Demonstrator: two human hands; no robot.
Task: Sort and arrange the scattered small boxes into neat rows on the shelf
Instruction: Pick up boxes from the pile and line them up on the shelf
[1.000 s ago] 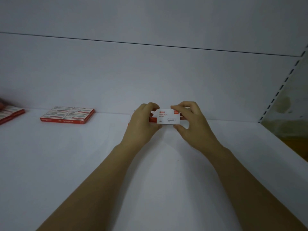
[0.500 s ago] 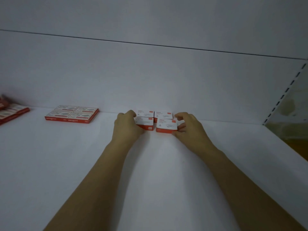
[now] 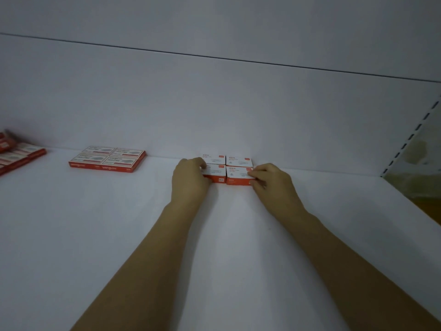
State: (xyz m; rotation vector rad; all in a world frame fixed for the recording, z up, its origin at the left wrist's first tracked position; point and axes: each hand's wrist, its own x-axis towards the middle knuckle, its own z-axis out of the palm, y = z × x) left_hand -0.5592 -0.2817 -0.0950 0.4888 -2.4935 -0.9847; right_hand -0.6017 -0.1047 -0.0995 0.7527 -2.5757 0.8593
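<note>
While my left hand (image 3: 191,181) and right hand (image 3: 274,185) grip the front boxes (image 3: 238,175) at twelve o'clock, squaring them looks next.

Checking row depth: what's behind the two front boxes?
The rear left box and rear right box, by the back wall. The left hand partly covers the left one.

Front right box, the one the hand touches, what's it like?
The front right box is small, seemingly cardboard, with a white printed top and a red front. It lies flat on the white shelf, beside the front left box and before a back box, in a two-by-two block. The right hand pinches its right end.
</note>
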